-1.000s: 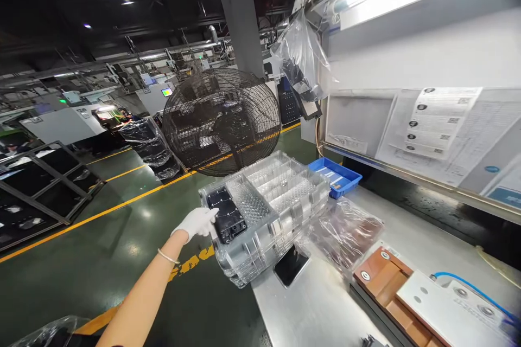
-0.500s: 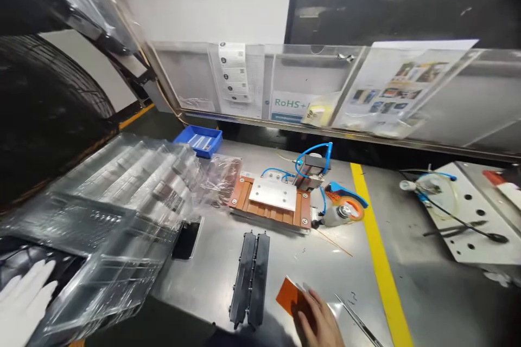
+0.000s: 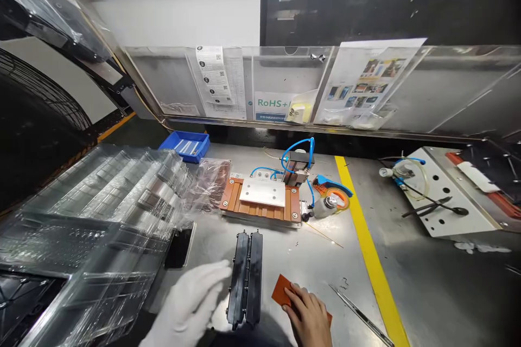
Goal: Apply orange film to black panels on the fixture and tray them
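Note:
On the metal table two long black plastic strips [image 3: 245, 279] lie side by side. My left hand [image 3: 194, 299], in a white glove, is just left of them with its fingers stretched out and nothing visible in it. Whether its fingertips touch the nearer strip I cannot tell. To the right of the strips, my bare right hand [image 3: 309, 312] grips a flat orange-brown rectangular piece [image 3: 280, 289] close to the tabletop. The palm covers most of that piece; a corner shows beyond the fingers. Tweezers [image 3: 360, 314] lie right of this hand.
Clear plastic trays [image 3: 101, 233] are stacked at the left, beside a dark phone [image 3: 179, 246]. Behind the strips stands a brown fixture [image 3: 260, 211] with a silver plate and blue tubes. A blue bin [image 3: 185, 146], a tape dispenser [image 3: 336, 195] and a white panel device [image 3: 443, 200] are farther out.
My left hand has come from the trays at the far left to beside the black strips. My right hand keeps its hold on the orange-brown piece. The camera view has shifted.

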Action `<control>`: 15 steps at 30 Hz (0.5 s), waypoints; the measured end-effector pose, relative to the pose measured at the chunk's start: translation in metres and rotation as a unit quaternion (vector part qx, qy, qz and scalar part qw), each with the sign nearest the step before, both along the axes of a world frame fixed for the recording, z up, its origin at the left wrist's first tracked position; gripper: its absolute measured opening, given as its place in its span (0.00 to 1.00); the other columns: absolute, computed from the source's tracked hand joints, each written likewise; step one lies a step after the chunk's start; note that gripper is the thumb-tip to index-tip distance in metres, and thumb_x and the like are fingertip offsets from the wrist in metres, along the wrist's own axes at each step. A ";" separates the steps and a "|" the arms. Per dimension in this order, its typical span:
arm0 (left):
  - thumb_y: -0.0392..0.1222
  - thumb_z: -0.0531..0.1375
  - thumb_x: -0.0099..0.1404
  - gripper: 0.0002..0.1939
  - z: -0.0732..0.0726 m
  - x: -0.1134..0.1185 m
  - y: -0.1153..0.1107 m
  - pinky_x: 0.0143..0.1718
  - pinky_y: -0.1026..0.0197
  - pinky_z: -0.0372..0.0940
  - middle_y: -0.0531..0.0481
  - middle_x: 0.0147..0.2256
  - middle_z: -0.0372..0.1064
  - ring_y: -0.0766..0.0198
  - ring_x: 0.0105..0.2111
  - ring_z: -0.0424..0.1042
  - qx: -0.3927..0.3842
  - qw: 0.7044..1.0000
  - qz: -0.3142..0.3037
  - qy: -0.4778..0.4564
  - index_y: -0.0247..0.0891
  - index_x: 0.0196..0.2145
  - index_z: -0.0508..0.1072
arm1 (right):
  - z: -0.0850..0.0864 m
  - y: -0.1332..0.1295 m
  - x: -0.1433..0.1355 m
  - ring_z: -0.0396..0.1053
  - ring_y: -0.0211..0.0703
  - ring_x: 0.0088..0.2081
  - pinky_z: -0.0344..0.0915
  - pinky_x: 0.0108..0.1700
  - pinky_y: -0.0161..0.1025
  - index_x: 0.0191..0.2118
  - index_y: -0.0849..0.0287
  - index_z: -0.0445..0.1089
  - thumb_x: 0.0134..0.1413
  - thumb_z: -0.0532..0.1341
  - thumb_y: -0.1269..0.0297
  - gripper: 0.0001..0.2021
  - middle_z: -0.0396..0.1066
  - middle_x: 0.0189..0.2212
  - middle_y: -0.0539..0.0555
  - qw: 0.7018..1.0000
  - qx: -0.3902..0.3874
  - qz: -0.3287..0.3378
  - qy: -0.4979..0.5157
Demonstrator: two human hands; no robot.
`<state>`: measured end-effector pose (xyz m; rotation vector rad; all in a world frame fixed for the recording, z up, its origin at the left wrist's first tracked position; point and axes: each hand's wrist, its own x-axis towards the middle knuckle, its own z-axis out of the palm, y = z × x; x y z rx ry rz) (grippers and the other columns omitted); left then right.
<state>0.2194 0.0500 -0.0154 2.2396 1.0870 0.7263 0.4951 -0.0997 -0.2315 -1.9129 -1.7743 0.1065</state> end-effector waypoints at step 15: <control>0.50 0.72 0.47 0.55 -0.081 0.131 -0.032 0.62 0.33 0.54 0.29 0.66 0.48 0.32 0.65 0.50 -0.103 0.966 -0.219 0.095 0.34 0.68 0.53 | 0.128 0.038 0.022 0.76 0.50 0.45 0.74 0.45 0.42 0.45 0.61 0.74 0.57 0.62 0.44 0.23 0.77 0.44 0.59 0.826 0.087 -0.308 0.464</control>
